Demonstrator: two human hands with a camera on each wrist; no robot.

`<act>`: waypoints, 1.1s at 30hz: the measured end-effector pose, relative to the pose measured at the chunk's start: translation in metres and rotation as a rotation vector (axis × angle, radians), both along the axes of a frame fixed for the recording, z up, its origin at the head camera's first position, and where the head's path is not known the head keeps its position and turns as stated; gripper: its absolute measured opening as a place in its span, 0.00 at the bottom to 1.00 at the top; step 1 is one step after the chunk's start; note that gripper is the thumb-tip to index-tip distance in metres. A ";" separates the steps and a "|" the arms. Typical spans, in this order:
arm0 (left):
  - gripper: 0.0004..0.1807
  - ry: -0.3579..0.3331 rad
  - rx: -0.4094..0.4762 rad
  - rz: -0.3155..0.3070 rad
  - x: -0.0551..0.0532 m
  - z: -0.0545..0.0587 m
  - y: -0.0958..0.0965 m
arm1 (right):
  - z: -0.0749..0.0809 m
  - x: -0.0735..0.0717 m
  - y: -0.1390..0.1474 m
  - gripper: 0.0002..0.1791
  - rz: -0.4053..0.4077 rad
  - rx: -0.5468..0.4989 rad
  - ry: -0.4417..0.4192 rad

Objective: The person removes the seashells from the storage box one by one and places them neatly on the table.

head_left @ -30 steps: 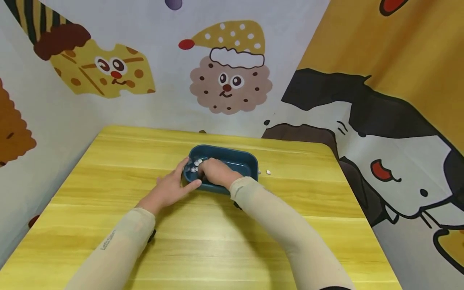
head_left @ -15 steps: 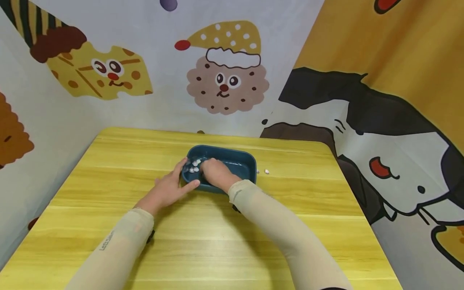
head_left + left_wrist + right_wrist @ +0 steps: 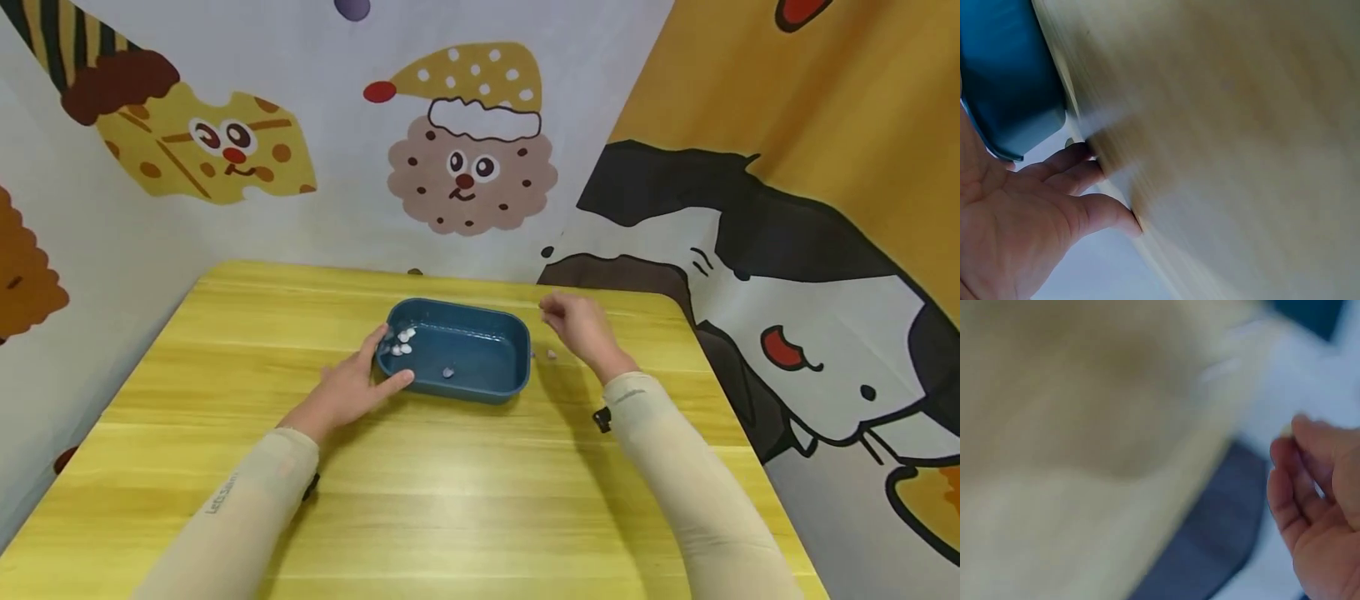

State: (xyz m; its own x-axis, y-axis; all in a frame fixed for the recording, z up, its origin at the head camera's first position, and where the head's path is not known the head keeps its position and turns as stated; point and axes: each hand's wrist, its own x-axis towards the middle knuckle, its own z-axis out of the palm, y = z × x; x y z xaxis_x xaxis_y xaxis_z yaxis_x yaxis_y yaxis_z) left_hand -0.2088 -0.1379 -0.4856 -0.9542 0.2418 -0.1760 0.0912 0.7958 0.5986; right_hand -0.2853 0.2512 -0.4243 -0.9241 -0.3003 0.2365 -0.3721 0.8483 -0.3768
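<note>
A dark blue rectangular tray (image 3: 480, 350) stands near the table's far side. My left hand (image 3: 348, 387) rests against its left end, index finger at the left rim and thumb along the near rim. Several small white pebble-like pieces (image 3: 402, 343) lie inside at that end. A purplish-grey piece (image 3: 447, 372) sits by itself near the front wall. Raised right of the tray, my right hand (image 3: 583, 332) pinches a tiny pale piece (image 3: 1286, 431), mostly hidden by the fingertips. Below this hand, a small whitish piece (image 3: 552, 354) lies on the table.
Yellow wood-grain table (image 3: 420, 500) fills the lower view. Another tiny piece (image 3: 533, 355) lies by the tray's right wall. A cartoon-printed cloth (image 3: 315, 233) hangs behind the table and on both sides. Both wrist views are partly blurred.
My right hand has come out of the tray and moved right, above the table, uncovering the purplish-grey piece. The left hand and tray have stayed nearly still.
</note>
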 end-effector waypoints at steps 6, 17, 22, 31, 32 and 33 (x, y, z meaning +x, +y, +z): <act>0.60 -0.011 -0.013 -0.007 0.000 0.003 0.001 | -0.040 0.001 0.065 0.11 -0.052 0.134 -0.226; 0.60 -0.014 -0.015 0.001 0.001 0.002 0.000 | -0.051 0.004 0.064 0.11 -0.047 0.043 -0.312; 0.60 -0.009 -0.025 -0.005 0.000 0.003 0.001 | -0.034 0.010 0.049 0.13 -0.065 -0.016 -0.226; 0.60 0.001 -0.027 0.001 0.000 0.004 0.000 | 0.009 0.029 -0.094 0.15 0.392 0.144 -0.243; 0.60 -0.002 -0.026 -0.003 0.000 0.004 0.000 | 0.005 0.029 -0.106 0.16 0.428 0.201 -0.279; 0.60 -0.004 -0.029 -0.010 -0.001 0.003 0.001 | 0.000 0.028 -0.116 0.16 0.454 0.250 -0.300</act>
State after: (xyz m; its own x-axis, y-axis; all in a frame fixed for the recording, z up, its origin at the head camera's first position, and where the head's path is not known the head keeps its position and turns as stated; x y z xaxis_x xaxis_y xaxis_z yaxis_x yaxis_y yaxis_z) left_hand -0.2093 -0.1364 -0.4823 -0.9509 0.2465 -0.1872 0.0970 0.8116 0.5761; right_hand -0.2569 0.1354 -0.4244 -0.7058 -0.6937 -0.1438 -0.6261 0.7058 -0.3314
